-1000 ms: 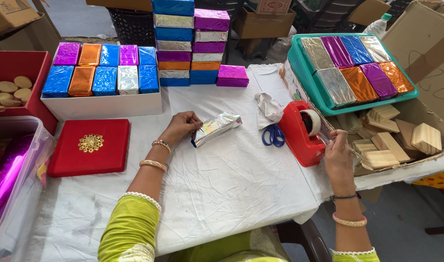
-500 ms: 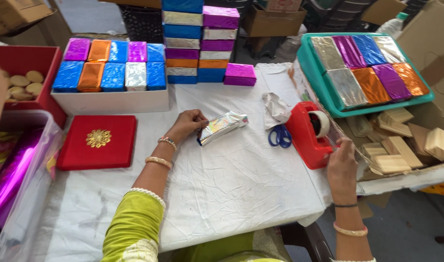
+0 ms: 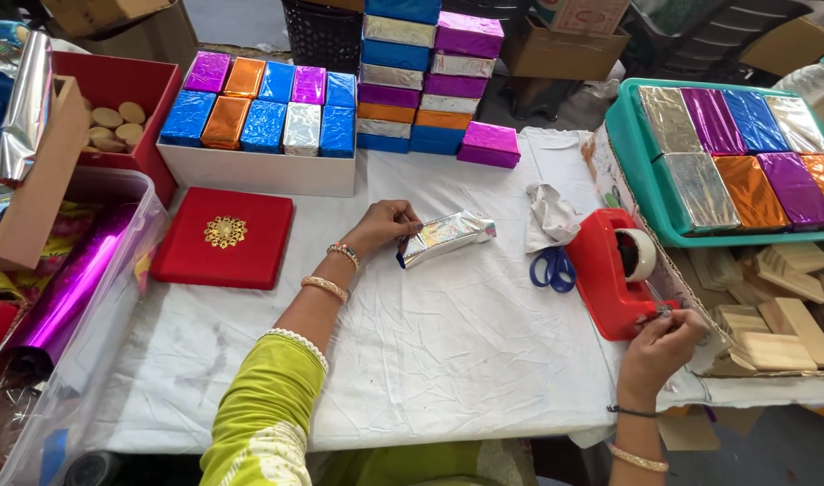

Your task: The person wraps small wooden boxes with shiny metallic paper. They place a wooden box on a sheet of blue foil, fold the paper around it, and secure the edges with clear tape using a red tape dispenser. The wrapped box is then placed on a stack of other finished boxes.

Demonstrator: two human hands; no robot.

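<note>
My left hand [image 3: 383, 227] rests on the white cloth and pinches the near end of a small block wrapped in silver foil [image 3: 445, 238]. The block lies flat and points to the right. My right hand [image 3: 661, 342] is at the front of the red tape dispenser [image 3: 613, 274], fingers closed around the strip of clear tape at its cutter. Blue-handled scissors [image 3: 550, 267] lie between the block and the dispenser.
A red lid with a gold ornament [image 3: 223, 238] lies left. Behind it a white box of foil-wrapped blocks [image 3: 266, 166], a stack of wrapped blocks [image 3: 427, 76], a teal tray [image 3: 637, 184] of them, bare wooden blocks [image 3: 781, 319] at right, and purple foil roll [image 3: 65, 292].
My right hand has come down from the tape roll to the dispenser's front end, drawing tape out. The left hand has stayed on the silver block.
</note>
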